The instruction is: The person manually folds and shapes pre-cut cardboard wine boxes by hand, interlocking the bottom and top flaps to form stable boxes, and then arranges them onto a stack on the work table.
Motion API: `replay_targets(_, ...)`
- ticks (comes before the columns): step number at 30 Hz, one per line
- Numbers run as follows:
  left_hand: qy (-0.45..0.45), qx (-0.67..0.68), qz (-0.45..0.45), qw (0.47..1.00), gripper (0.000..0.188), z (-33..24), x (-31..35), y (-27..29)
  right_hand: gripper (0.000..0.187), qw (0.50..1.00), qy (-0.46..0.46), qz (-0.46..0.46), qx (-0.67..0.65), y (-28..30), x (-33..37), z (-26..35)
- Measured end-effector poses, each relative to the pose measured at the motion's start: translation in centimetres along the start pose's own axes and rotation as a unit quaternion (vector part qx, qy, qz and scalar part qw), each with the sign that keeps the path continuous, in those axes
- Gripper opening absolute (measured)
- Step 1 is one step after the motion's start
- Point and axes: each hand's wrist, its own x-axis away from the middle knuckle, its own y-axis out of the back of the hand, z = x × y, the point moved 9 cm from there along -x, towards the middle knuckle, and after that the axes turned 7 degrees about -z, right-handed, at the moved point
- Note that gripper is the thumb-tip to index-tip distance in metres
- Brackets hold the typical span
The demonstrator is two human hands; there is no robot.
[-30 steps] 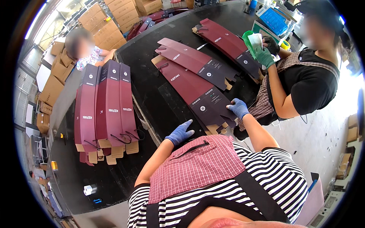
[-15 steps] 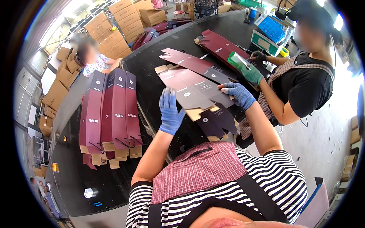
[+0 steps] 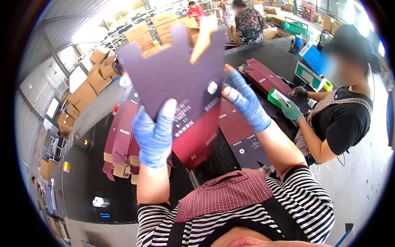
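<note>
Both gloved hands, left hand (image 3: 154, 133) and right hand (image 3: 243, 100), are now gripping the flat maroon carton (image 3: 181, 88) raised above the worktop (image 3: 82, 185), hiding the stacked cartons (image 3: 121, 142) behind; earlier it lay lower.

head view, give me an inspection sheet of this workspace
surface: black table, mostly bare at the near left.
job's things: flat maroon carton blank lifted off the table, held up in both hands.
clutter: row of maroon blanks lying at left; small white object near the table's front.
grippers: left hand and right hand, blue-gloved, fingers grip the blank's edges.
cables: nothing seen.
surroundings: a co-worker's green-gloved hand at right; stacked brown boxes behind.
</note>
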Motion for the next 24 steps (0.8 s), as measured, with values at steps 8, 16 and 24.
replay_targets(8, 0.143, 0.184, 0.043, 0.972, 0.069, 3.4, 5.0, -0.9, 0.128, 0.984, 0.023, 0.153, -0.088, -5.9, -0.4, -1.7)
replay_targets(16, 0.111, 0.180, -0.027, 0.977, 0.133, 6.3, 3.9, -0.7, 0.133, 0.945, -0.040, 0.314, -0.082, -9.9, 4.3, -0.6)
replay_targets(24, 0.085, 0.223, 0.041, 0.970, 0.129, 3.4, 3.0, -2.8, 0.082, 0.936, 0.014, 0.309, -0.171, -4.9, -1.4, -2.9)
